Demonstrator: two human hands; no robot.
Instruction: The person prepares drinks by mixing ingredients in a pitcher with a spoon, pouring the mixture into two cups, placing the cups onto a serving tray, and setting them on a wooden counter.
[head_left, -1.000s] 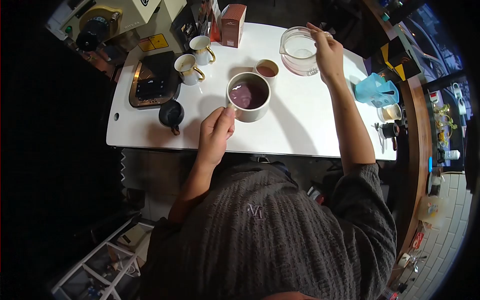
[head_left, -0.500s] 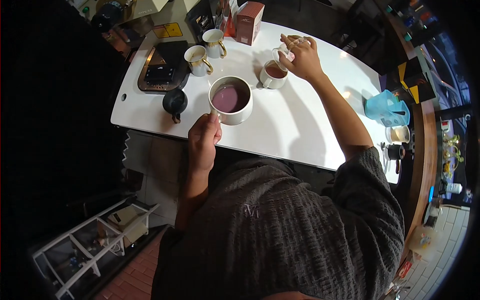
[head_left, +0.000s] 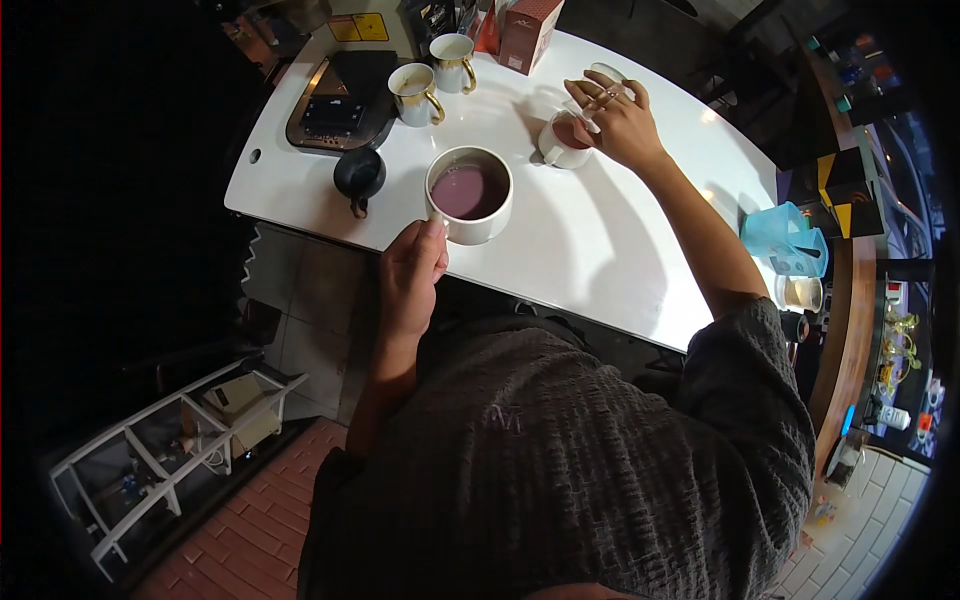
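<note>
A: where's the cam sitting?
B: on the wearer's head, looking forward and steeply down over the textured shirt [head_left: 570, 450] at the white table [head_left: 550, 235].
A: close up?
B: nah, super wide, edges go all curvy. shirt's nearest, table's just past it, brick floor [head_left: 255, 515] shows lower left.

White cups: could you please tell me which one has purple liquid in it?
The large cup held by its handle in the left hand. The smaller cup by the right hand holds reddish-brown liquid, and the two gold-handled mugs show no purple.
</note>
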